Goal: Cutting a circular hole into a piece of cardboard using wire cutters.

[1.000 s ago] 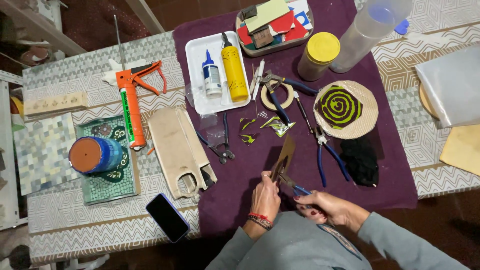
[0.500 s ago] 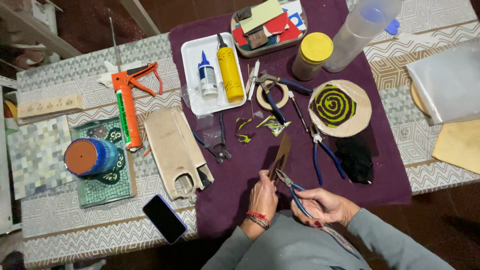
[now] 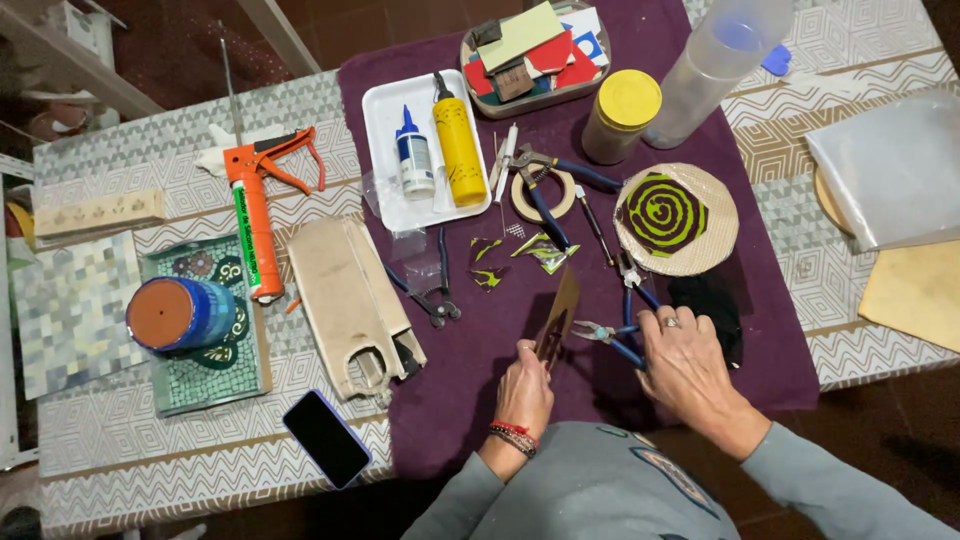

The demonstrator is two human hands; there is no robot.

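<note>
Pinching a brown glass shard (image 3: 560,315) in left hand (image 3: 524,388), right hand (image 3: 688,372) grip closed on blue-handled pliers (image 3: 612,336)

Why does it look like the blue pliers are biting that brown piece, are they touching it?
Touching. In the head view the blue pliers, held in the right hand, have their tip on the edge of the brown piece that the left hand pinches upright.

White tray (image 3: 380,110) at top centre holds a small white glue bottle (image 3: 413,160) with blue cap and blue label, beside a taller yellow bottle (image 3: 459,150) with black nozzle; orange caulking gun (image 3: 252,215) to the left carries a cartridge with green-and-white label; yellow-lidded jar (image 3: 620,115) right of tray; dark-screened phone (image 3: 327,438) near front edge, screen blank.
</note>
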